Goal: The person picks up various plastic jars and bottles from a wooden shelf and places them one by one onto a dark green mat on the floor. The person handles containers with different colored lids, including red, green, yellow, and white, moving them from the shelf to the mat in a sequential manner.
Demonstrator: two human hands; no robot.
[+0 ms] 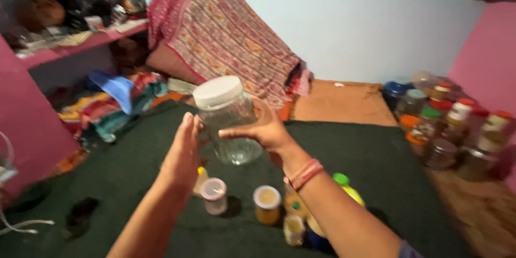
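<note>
Both forearms reach forward and upward from the lower edge of the view, over a dark green mat (376, 156) spread on the floor. The right hand (263, 129) is raised, wrist bent, its fingers curled around the side of a clear glass jar (228, 123) with a white lid (217, 91); it holds the jar up in the air, tilted slightly. A red thread band (305, 174) circles that wrist. The left hand (183, 153) stands flat and open, fingers together and pointing up, palm against the jar's left side.

Below the hands, near the mat's front edge, stand several small jars: a pink-lidded one (214, 195), one with yellow contents (267, 204), and a yellow bottle with a green cap (346, 187) beside the right forearm. Along the mat's right edge a crowd of lidded jars (451, 126) lines the pink wall. The mat's middle and left stretch lie open. Past its far edge sit a patterned cloth bundle (226, 32) and a heap of clothes (113, 99) under a pink shelf (80, 43).
</note>
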